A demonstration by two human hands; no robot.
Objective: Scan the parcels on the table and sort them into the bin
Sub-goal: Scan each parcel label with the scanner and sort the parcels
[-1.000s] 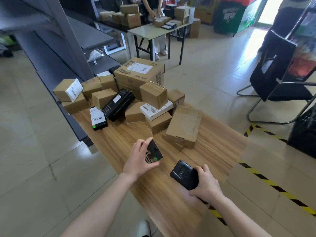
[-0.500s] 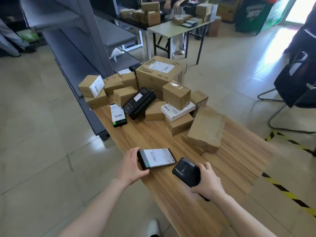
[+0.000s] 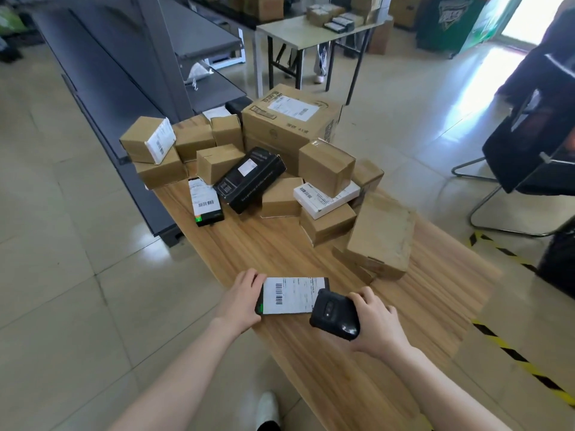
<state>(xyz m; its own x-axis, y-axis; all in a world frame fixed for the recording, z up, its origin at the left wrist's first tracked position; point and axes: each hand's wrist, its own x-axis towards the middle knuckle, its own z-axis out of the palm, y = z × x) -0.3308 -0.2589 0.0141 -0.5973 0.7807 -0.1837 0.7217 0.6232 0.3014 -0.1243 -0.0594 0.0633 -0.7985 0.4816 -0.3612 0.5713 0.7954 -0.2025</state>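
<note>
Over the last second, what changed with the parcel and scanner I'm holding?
The left hand turned the small black parcel from tilted on edge to flat, label up. The right hand brought the scanner left, over the label's right end. Both grips stayed; the pile of boxes did not move.

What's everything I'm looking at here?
labelled parcel: one, black with white label, near table edge
scanner: one, black, over that parcel's right end
cardboard boxes: about a dozen, brown, piled at table's far end
long box: one, black, leaning in the pile
small parcel: one, black with white label, left of pile
flat parcel: one, white, wedged between brown boxes
table: one, wood, centre
shelving: one unit, grey, far left
far table: one, pale, background, carrying boxes
chair: one, black, right
floor tape: yellow-black, right
left hand: grips labelled parcel
right hand: grips scanner
</note>
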